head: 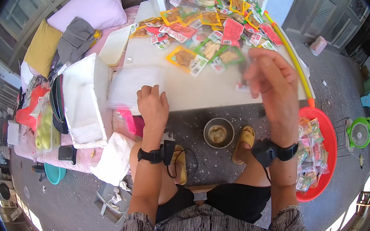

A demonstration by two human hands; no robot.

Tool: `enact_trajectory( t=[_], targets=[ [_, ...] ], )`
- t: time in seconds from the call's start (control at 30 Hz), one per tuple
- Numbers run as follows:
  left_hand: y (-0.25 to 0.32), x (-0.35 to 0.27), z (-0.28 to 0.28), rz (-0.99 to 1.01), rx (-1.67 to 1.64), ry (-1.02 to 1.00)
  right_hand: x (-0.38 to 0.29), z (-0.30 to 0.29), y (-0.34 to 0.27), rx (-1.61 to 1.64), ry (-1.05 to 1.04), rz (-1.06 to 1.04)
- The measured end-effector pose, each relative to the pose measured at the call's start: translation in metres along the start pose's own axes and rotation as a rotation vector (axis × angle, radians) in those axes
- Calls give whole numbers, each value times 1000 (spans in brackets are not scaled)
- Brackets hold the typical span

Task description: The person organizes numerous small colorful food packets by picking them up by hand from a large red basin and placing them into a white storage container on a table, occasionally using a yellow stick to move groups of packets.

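My left hand (152,106) is at the near right edge of a stack of clear plastic bags (133,85) on the white table (194,94). Its fingers curl down, and whether they grip a bag is hidden. Raised over the table's right part is my right hand (274,84), blurred, with its fingers bent. A faint clear and reddish packet (242,87) shows beside its fingertips; I cannot tell if it is held. Beyond the hands lies a heap of sealed snack packets, among them a yellow-edged packet (186,60), a green-edged packet (210,50) and a red packet (233,32).
A red basin (330,169) of packets stands on the floor at right. A yellow tube (291,55) runs along the table's right edge. At left, a white foam box (85,100) rests on a pink-covered bed. A metal bowl (219,133) sits between my feet.
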State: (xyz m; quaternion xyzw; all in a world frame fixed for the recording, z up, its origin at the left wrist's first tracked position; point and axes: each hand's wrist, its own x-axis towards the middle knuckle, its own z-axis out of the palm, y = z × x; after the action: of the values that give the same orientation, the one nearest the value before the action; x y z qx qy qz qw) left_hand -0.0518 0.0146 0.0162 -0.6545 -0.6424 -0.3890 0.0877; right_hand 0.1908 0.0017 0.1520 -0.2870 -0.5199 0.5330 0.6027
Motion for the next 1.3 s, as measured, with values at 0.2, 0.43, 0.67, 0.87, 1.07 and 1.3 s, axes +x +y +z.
enact_trajectory(
  t=[0.2, 0.43, 0.67, 0.87, 1.07, 1.3],
  targets=[
    [-12, 9, -6, -233, 425, -395, 11, 5, 111, -98, -80, 259],
    [-1, 9, -9, -156, 377, -342, 1, 8, 158, -215, -194, 481],
    [-11, 6, -4, -107, 352, -253, 0, 13, 158, -220, -178, 505],
    [-5, 6, -2, -79, 332, -205, -6, 15, 160, -239, -174, 487],
    [-15, 8, -1, -154, 352, -318, -6, 16, 163, -207, -179, 495],
    [-12, 13, -7, -118, 272, -115, -2, 20, 162, -208, -168, 511]
  ],
)
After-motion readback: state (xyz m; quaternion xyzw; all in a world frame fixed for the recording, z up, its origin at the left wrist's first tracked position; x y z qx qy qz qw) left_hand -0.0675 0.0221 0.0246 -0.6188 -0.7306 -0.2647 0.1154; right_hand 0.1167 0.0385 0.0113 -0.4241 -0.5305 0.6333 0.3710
